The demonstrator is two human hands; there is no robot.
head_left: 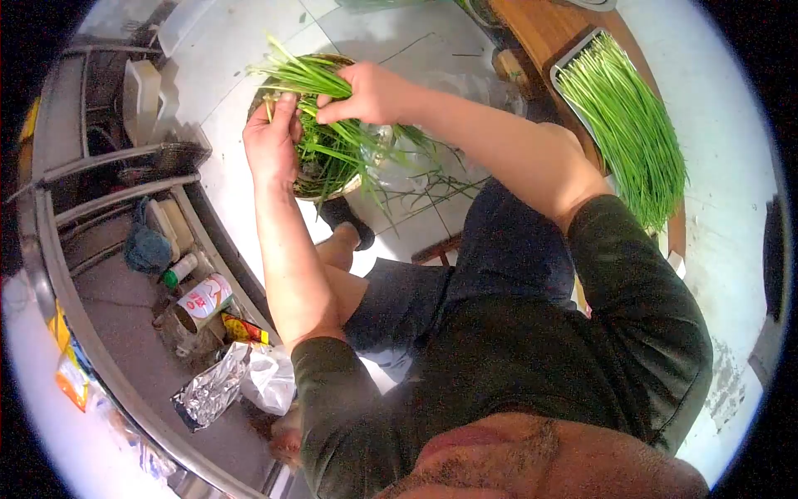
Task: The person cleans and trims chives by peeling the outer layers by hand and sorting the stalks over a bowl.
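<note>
My right hand (370, 96) is closed around a bunch of garlic chives (307, 75), pale stem ends pointing to the upper left and green leaves hanging down to the right. My left hand (273, 141) is beside the bunch, thumb and fingers pinched on a few pale chive stems. Both hands are above a round basket (353, 185) holding loose green chive leaves and trimmings. Stray leaves droop over the basket's right side. Part of the basket's contents is hidden by my hands and the bunch.
On the wooden table (532, 29) at the right, a metal tray (559, 75) carries a large neat pile of chives (623, 133). An open drawer (116, 333) at the left holds a can (204, 301), foil (212, 389) and a white plastic bag (270, 381). Clear plastic lies on the tiled floor (424, 208).
</note>
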